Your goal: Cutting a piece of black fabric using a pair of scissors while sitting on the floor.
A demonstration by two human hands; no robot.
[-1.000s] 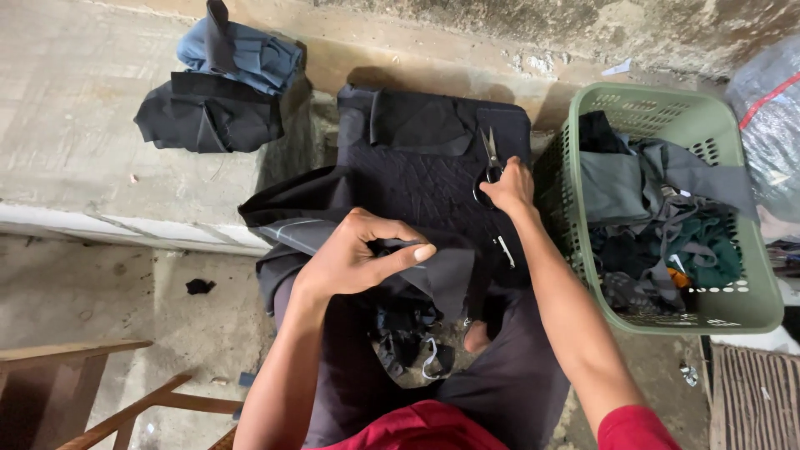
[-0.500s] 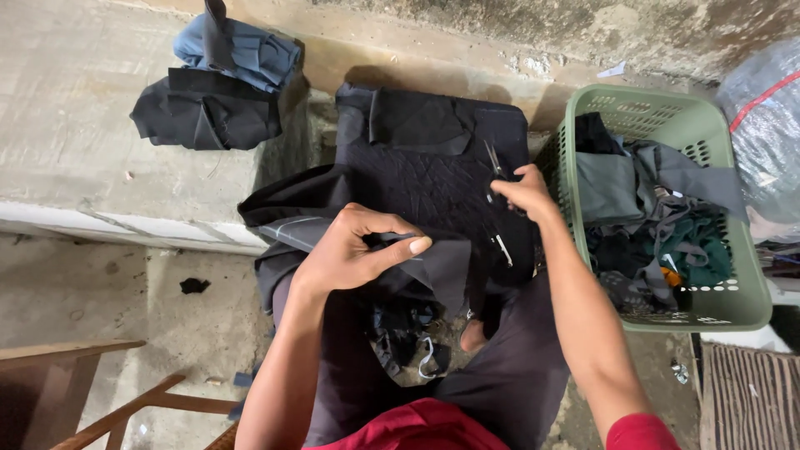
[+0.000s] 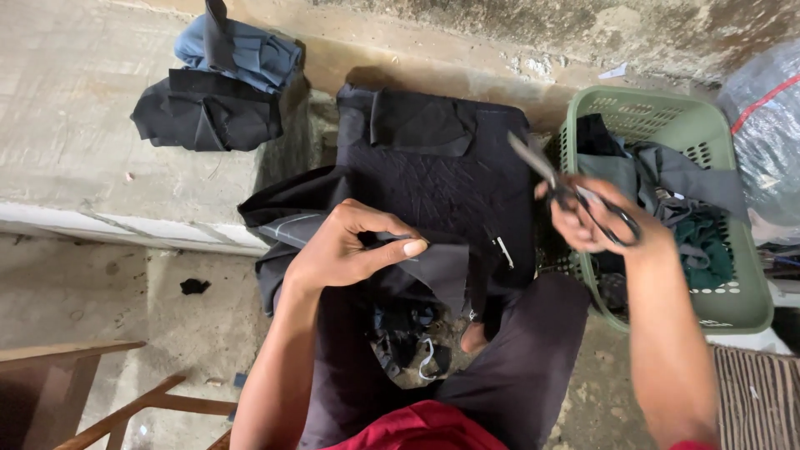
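Since the earlier frame, the right hand [image 3: 596, 221] has lifted off the dark cloth and now holds a pair of black-handled metal scissors [image 3: 575, 196] in the air at right of centre, in front of the basket's near edge. Its fingers are clenched through the handle loops, and the blades, slightly blurred, point toward the upper left; how far apart they stand cannot be told. The left hand [image 3: 350, 250], at centre frame, pinches a folded flap of dark grey fabric [image 3: 433, 267] between thumb and fingers, a closed grip on the cloth. That flap belongs to a stack of black folded garment pieces [image 3: 433, 167] lying on a raised concrete ledge [image 3: 75, 117] above the person's lap. At right, a green plastic laundry basket [image 3: 733, 300] holds a jumble of dark grey and green cloth. At upper left, a bundle of blue and black clothing [image 3: 221, 92] rests on the ledge, well apart from the hands.
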